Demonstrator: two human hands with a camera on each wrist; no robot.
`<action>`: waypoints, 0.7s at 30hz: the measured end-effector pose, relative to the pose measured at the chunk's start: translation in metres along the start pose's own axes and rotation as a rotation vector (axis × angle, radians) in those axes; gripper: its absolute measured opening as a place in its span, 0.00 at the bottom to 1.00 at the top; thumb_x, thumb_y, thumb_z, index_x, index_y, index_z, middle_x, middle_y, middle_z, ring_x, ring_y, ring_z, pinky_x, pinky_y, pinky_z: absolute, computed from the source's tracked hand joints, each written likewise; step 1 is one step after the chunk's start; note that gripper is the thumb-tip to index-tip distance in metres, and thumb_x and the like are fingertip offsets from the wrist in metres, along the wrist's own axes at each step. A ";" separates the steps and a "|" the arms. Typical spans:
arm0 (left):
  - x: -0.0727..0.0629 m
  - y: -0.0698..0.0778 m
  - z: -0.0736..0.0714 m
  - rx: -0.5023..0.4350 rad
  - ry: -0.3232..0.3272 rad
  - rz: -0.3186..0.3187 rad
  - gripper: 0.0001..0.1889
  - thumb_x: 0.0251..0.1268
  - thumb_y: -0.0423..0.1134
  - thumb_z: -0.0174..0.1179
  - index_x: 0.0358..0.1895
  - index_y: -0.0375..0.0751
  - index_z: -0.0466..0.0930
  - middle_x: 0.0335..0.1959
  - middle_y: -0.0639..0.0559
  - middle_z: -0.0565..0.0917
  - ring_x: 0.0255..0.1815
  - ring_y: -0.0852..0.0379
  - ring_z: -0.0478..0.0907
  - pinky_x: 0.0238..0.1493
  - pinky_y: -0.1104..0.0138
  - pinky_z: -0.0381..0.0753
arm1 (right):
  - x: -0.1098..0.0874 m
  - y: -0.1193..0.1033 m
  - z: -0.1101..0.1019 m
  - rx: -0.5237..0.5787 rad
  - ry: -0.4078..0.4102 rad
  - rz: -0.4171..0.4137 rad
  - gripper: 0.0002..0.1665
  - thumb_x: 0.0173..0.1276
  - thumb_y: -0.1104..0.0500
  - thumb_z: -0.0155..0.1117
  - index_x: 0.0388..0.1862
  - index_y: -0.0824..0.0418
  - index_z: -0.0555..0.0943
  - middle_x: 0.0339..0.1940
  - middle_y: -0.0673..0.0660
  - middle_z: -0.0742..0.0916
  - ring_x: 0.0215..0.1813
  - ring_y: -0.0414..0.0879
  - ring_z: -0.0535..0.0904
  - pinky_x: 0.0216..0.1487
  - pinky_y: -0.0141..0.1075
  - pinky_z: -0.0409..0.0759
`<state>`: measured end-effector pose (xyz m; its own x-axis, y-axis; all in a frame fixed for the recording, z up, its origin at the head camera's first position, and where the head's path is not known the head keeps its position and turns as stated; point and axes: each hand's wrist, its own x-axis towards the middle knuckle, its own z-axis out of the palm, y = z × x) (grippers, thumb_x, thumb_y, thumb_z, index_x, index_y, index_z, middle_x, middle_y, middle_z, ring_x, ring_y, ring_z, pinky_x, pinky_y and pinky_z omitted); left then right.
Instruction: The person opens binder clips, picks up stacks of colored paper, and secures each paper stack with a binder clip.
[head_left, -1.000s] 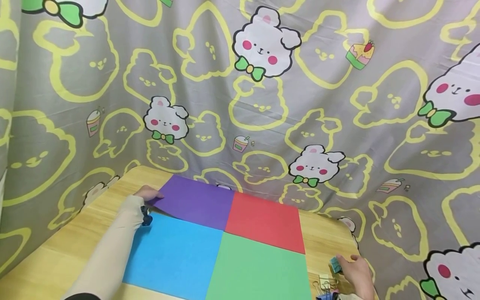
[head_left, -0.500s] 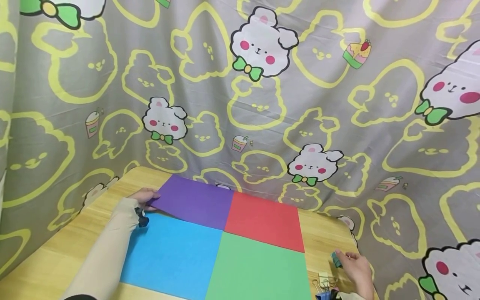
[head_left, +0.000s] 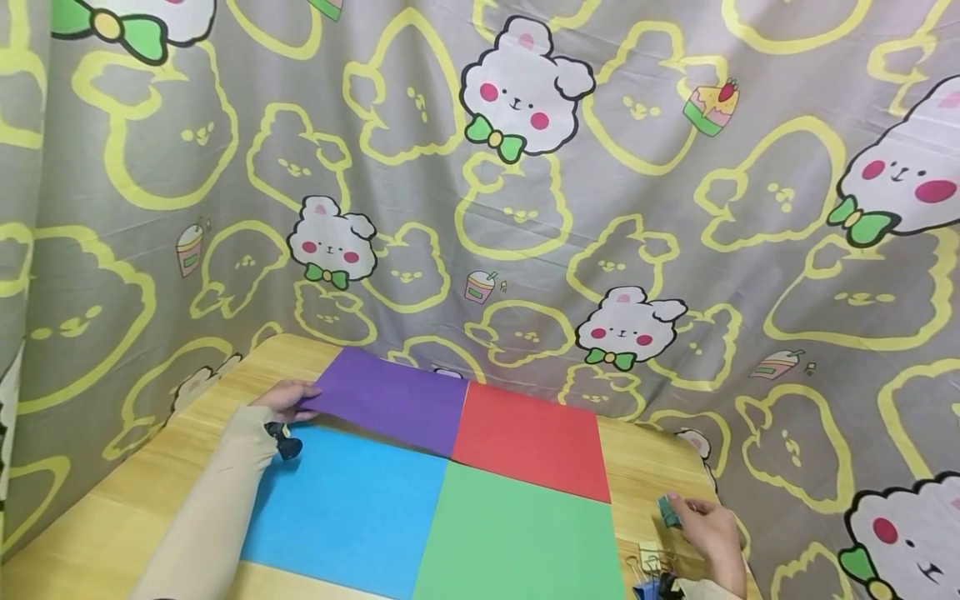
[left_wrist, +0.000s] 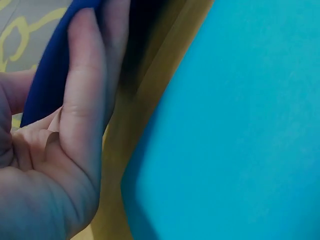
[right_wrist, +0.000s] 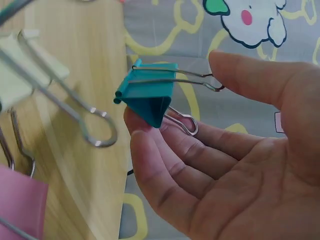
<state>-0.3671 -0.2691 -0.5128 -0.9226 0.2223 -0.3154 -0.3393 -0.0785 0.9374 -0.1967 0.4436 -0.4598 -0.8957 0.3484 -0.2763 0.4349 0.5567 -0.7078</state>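
Note:
My left hand (head_left: 287,399) pinches the near left corner of a purple sheet (head_left: 397,404), thumb on top and fingers beneath. That sheet's near edge bows up off the table; in the left wrist view the sheet (left_wrist: 47,80) looks dark blue. A blue sheet (head_left: 345,500) lies just in front of it, a red sheet (head_left: 532,442) to its right and a green sheet (head_left: 517,533) at the near right. To the right of the sheets, my right hand (head_left: 712,533) holds a teal binder clip (right_wrist: 150,92) by its wire handles, between thumb and curled fingers.
Below the right hand, a cream binder clip (right_wrist: 35,70) and a pink binder clip (right_wrist: 22,205) rest on the wooden table (head_left: 645,467), with a blue binder clip (head_left: 645,590) close by. A patterned grey curtain (head_left: 420,192) hangs behind the table and along its sides.
My left hand has slid its fingers under the purple sheet's corner and shifted slightly left; the sheet's near edge is raised more. My right hand keeps the teal binder clip, almost in place.

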 end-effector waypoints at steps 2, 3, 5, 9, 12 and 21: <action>-0.002 0.000 0.002 -0.023 -0.006 0.010 0.25 0.82 0.30 0.46 0.73 0.16 0.56 0.38 0.55 0.83 0.38 0.65 0.84 0.44 0.70 0.88 | 0.000 -0.002 0.001 0.047 -0.011 0.005 0.57 0.72 0.30 0.59 0.71 0.82 0.66 0.72 0.84 0.67 0.50 0.63 0.88 0.51 0.50 0.88; -0.002 0.000 0.002 -0.038 -0.014 0.017 0.24 0.81 0.29 0.46 0.71 0.16 0.58 0.38 0.55 0.83 0.38 0.65 0.85 0.43 0.70 0.88 | 0.000 -0.003 0.001 0.066 -0.014 0.013 0.56 0.73 0.31 0.59 0.72 0.81 0.66 0.73 0.83 0.67 0.50 0.60 0.88 0.51 0.48 0.89; -0.002 -0.001 0.004 -0.054 -0.032 0.035 0.19 0.81 0.28 0.45 0.67 0.18 0.62 0.37 0.55 0.83 0.37 0.65 0.84 0.42 0.72 0.88 | -0.001 -0.005 0.002 0.107 -0.015 0.023 0.55 0.74 0.34 0.60 0.73 0.82 0.64 0.72 0.83 0.68 0.47 0.54 0.88 0.50 0.45 0.89; -0.001 -0.001 0.006 -0.105 -0.041 0.062 0.13 0.81 0.28 0.45 0.61 0.24 0.66 0.37 0.55 0.84 0.38 0.64 0.85 0.42 0.73 0.87 | -0.002 -0.010 0.004 0.169 -0.023 0.019 0.52 0.76 0.39 0.62 0.74 0.83 0.62 0.67 0.82 0.73 0.43 0.42 0.85 0.49 0.42 0.90; -0.003 -0.002 0.004 -0.122 -0.031 0.063 0.18 0.82 0.29 0.45 0.67 0.24 0.62 0.39 0.55 0.82 0.40 0.65 0.85 0.45 0.72 0.88 | -0.003 -0.014 0.005 0.189 -0.035 0.000 0.51 0.77 0.40 0.61 0.74 0.83 0.62 0.63 0.81 0.76 0.42 0.40 0.85 0.50 0.41 0.90; -0.022 -0.002 -0.002 -0.136 0.011 0.084 0.31 0.83 0.31 0.45 0.79 0.21 0.45 0.39 0.59 0.82 0.40 0.67 0.84 0.47 0.73 0.87 | -0.008 -0.024 0.008 0.222 -0.034 -0.027 0.50 0.77 0.40 0.60 0.73 0.84 0.63 0.57 0.79 0.80 0.41 0.39 0.84 0.52 0.43 0.90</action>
<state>-0.3465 -0.2758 -0.5081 -0.9506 0.1984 -0.2388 -0.2816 -0.2271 0.9323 -0.2014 0.4213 -0.4458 -0.9111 0.3076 -0.2743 0.3826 0.3842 -0.8402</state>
